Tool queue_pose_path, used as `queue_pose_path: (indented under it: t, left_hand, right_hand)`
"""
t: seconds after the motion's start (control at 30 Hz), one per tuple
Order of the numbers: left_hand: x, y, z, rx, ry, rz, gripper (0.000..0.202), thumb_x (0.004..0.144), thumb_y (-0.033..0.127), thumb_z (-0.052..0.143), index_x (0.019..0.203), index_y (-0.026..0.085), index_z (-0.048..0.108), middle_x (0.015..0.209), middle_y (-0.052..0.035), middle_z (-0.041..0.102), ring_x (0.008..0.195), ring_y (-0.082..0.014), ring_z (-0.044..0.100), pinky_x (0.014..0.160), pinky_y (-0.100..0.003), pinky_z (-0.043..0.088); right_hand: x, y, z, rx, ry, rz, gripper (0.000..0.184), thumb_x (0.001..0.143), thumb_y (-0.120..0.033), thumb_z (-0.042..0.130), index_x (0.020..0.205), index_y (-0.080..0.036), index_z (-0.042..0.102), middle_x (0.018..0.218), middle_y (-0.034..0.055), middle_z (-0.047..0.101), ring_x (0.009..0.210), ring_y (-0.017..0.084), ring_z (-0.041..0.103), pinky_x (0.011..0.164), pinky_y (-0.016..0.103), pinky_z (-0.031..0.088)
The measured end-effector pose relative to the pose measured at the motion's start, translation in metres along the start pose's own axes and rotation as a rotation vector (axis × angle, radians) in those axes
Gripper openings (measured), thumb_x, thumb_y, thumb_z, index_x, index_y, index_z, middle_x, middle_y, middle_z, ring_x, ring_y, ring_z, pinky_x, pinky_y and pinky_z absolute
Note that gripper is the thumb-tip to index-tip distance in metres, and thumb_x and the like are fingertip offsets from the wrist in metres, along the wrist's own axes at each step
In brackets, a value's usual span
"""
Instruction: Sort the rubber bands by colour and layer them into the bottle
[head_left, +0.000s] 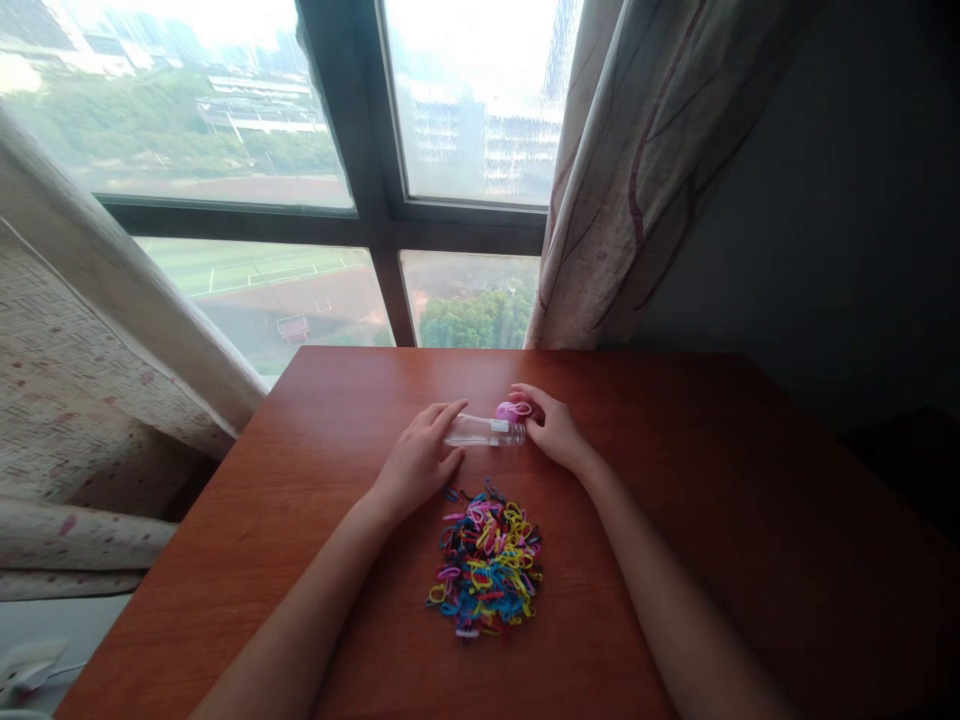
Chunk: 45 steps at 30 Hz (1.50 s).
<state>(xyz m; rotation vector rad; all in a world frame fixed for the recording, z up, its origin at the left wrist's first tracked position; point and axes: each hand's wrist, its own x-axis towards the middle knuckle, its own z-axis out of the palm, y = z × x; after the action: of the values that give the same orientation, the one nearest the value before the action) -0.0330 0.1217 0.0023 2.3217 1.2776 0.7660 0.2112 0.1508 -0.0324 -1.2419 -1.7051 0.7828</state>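
A clear bottle (pixel 480 431) with a small pale label lies on its side on the table, its threaded, uncapped neck pointing right. Round its base end, the fingers and thumb of my left hand (pixel 420 455) are closed. Just behind the neck, a pink cap with a loop (pixel 513 411) sits between the curved fingers and thumb of my right hand (pixel 556 430). The fingertips partly hide the loop. Nearer to me, below both hands, is a loose pile of small rubber bands (pixel 487 565) in yellow, blue, pink, red and black.
The brown wooden table (pixel 300 500) reaches back to a window with a dark frame (pixel 386 225). Patterned curtains hang on the left (pixel 97 350) and on the right (pixel 622 170). At the lower left, a white socket with a cord (pixel 30 665) is beside the table.
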Motion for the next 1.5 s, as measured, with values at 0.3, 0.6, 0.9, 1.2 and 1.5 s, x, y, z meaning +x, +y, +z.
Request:
queue_pose_path:
  t: [0.3,0.6,0.9,1.2,1.5]
  left_hand:
    - [-0.007,0.0,-0.004,-0.018,-0.004,-0.03,0.056,0.08,0.016,0.059,0.134,0.021,0.048,0.125,-0.0102,0.058,0.113,-0.0245,0.056,0.1,-0.04,0.046]
    - [-0.008,0.002,-0.003,-0.01,-0.015,-0.036,0.053,0.08,0.02,0.061,0.132,0.018,0.051,0.12,-0.0103,0.061,0.109,-0.0247,0.058,0.096,-0.039,0.048]
    - [-0.01,-0.002,-0.003,-0.069,0.012,-0.028,0.06,0.08,0.025,0.067,0.136,0.02,0.045,0.132,-0.0112,0.055,0.12,-0.0256,0.054,0.103,-0.042,0.044]
    - [-0.059,0.037,-0.031,0.051,0.267,-0.146,0.045,0.089,0.033,0.057,0.131,0.02,0.046,0.119,-0.0112,0.057,0.107,-0.0241,0.058,0.089,-0.039,0.053]
    - [-0.109,0.087,-0.002,0.127,-0.115,0.145,0.037,0.09,0.017,0.052,0.124,0.026,0.06,0.125,-0.0087,0.059,0.114,-0.0242,0.055,0.096,-0.037,0.051]
  right_hand:
    - [-0.011,0.007,-0.009,0.164,0.144,0.121,0.041,0.072,-0.014,0.05,0.111,-0.018,0.062,0.106,0.0084,0.069,0.09,0.017,0.066,0.086,0.032,0.054]
    - [0.007,-0.011,-0.002,0.199,0.044,0.12,0.025,0.079,-0.03,0.061,0.1,-0.018,0.066,0.104,0.007,0.071,0.092,0.019,0.067,0.082,0.031,0.054]
    - [0.007,-0.009,0.006,0.295,0.168,0.16,0.035,0.083,-0.039,0.057,0.111,-0.017,0.059,0.106,0.0095,0.068,0.089,0.02,0.067,0.082,0.035,0.055]
    - [-0.09,-0.059,-0.021,0.048,0.191,0.23,0.032,0.09,-0.037,0.054,0.117,-0.021,0.057,0.095,0.005,0.065,0.085,0.018,0.062,0.077,0.029,0.05]
    - [-0.154,-0.11,-0.007,-0.289,-0.336,0.101,0.043,0.081,-0.016,0.061,0.122,-0.025,0.055,0.104,0.0046,0.062,0.093,0.021,0.058,0.082,0.032,0.047]
